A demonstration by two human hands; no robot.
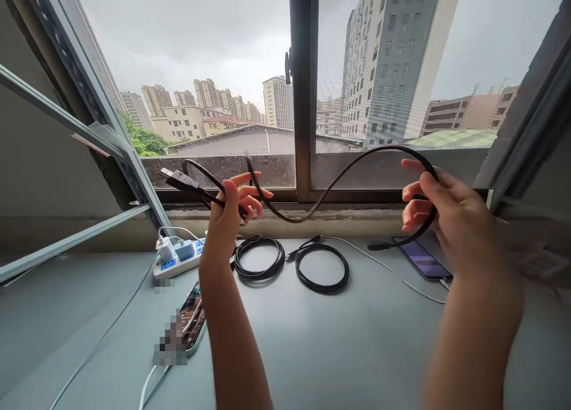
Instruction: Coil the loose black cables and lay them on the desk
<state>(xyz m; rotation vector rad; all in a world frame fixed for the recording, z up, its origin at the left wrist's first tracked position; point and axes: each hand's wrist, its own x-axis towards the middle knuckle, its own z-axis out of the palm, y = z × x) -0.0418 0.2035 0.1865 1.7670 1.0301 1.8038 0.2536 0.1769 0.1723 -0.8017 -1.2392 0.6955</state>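
Between my two raised hands hangs a black USB cable, sagging in the middle and arching up on the right. My left hand is closed on it near one end, where a USB plug with a metal tip points left. A loop of the cable rises behind that hand. On the other side my right hand pinches the cable between thumb and fingers, and its other dark end dangles below. Two coiled black cables, one at the left and one at the right, lie on the table beneath.
A white power strip with chargers sits at the left on the grey table. One phone lies beside my left forearm, another phone behind my right wrist. Thin white cords cross the tabletop. A metal frame leans by the window.
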